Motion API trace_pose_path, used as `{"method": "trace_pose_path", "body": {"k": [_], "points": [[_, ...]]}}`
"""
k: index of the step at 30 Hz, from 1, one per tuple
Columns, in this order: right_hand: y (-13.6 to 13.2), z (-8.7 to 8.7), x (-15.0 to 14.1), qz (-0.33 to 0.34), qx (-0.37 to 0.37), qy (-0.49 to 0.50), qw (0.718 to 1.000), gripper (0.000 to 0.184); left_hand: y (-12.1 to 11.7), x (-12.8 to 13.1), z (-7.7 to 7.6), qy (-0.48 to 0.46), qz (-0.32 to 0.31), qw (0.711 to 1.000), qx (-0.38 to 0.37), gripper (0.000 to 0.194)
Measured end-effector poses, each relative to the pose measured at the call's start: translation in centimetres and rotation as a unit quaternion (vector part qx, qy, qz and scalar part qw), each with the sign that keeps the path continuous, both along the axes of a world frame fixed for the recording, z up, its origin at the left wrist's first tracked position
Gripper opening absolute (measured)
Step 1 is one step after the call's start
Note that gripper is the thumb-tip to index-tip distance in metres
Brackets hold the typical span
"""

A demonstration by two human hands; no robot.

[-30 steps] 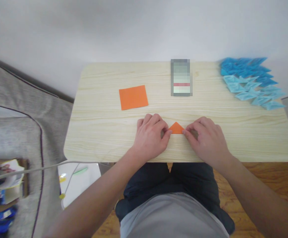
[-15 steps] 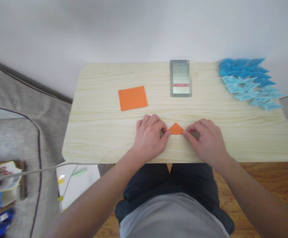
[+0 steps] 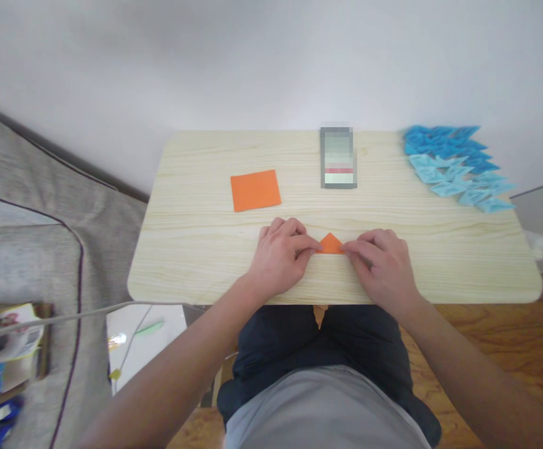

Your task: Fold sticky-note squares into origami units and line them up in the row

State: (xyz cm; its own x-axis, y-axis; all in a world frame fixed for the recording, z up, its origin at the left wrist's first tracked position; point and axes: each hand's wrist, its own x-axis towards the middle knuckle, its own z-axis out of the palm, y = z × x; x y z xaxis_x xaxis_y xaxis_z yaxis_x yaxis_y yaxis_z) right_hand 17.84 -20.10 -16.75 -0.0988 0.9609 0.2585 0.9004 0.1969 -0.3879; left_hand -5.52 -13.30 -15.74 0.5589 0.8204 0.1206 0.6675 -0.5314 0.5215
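A small piece of orange paper, folded into a triangle with its point away from me, lies near the front edge of the table. My left hand pinches its left corner between thumb and forefinger. On the other side, my right hand grips the right corner the same way. Both sets of fingertips cover the ends of the triangle. Beyond my left hand lies a flat rectangle of orange paper, which neither hand touches.
A phone-like device, blurred out, lies at the back middle of the pale wooden table. Dark blue folded paper pieces and light blue ones are grouped at the back right. A cable runs past the table's left front.
My forefingers have straightened and now press along the triangle's corners beside the thumbs. The view has shifted slightly; the paper stays in about the same place.
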Motion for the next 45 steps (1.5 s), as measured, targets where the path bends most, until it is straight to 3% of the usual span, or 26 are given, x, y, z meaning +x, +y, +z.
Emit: {"method": "trace_pose_path", "body": {"k": [4, 8, 12, 15, 29, 32, 38, 45], "points": [[-1.3, 0.2, -2.1, 0.003, 0.043, -0.05, 0.998, 0.026, 0.0, 0.2, -0.1, -0.002, 0.009, 1.0, 0.007, 0.018], [-2.9, 0.7, -3.6, -0.011, 0.01, -0.077, 0.997, 0.028, -0.1, 0.3, 0.1, -0.001, 0.009, 1.0, 0.006, 0.018], [-3.7, 1.1, -3.9, -0.003, -0.022, -0.09, 0.996, 0.047, -0.3, 0.2, 0.2, 0.002, -0.003, 1.0, 0.009, 0.025], [-3.6, 1.1, -3.8, 0.006, -0.023, -0.085, 0.996, 0.05, -0.4, 0.2, 0.2, -0.003, -0.02, 1.0, 0.011, 0.03], [-2.2, 0.7, -1.9, 0.041, -0.028, -0.038, 0.998, 0.031, 0.2, -0.2, 0.9, 0.013, 0.008, 1.0, 0.009, 0.015], [-2.1, 0.2, -1.2, 0.03, 0.0, -0.017, 0.999, 0.027, 0.3, 0.0, 1.2, 0.025, 0.0, 1.0, 0.009, 0.02], [-2.6, 0.3, -0.8, 0.004, 0.011, -0.048, 0.999, 0.026, 1.0, 1.5, 2.6, 0.071, -0.064, 0.995, 0.025, 0.051], [-2.0, 0.0, -0.5, -0.002, 0.015, -0.012, 1.0, 0.022, 1.5, 3.1, 3.2, 0.09, -0.092, 0.992, 0.016, 0.039]]}}
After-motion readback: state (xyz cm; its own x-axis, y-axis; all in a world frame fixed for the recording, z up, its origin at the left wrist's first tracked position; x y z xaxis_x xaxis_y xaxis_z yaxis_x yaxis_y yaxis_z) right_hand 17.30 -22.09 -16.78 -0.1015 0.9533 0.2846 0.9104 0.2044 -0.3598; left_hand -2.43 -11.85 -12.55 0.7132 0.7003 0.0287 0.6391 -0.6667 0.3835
